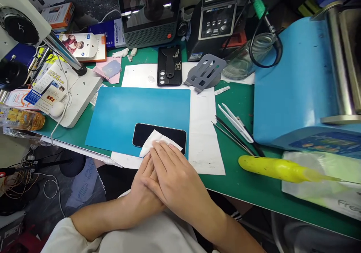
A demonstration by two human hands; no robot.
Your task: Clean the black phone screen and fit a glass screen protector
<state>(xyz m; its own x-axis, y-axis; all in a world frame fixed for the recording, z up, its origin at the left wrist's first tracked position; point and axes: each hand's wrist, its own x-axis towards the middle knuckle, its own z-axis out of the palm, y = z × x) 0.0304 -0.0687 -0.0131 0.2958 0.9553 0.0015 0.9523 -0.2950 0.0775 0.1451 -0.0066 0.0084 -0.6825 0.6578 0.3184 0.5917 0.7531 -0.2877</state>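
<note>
A smartphone (142,131) with a dark screen and a pale frame lies on the blue mat (132,104), near its front edge. Over the middle of the screen is a folded white tissue (154,136). My right hand (176,174) presses the tissue down, its fingers together and their tips on the cloth. Beneath and beside it, my left hand (145,191) is closed, with its fingertips close to the tissue's lower edge. The right hand covers most of the left fingers, so what they hold, if anything, is hidden.
Behind the mat lie a black phone case (169,78) and a grey folding stand (207,72). Tweezers (235,136) and a yellow squeeze bottle (267,168) are on the right, before a blue machine (287,91). A microscope base (80,95) stands at left.
</note>
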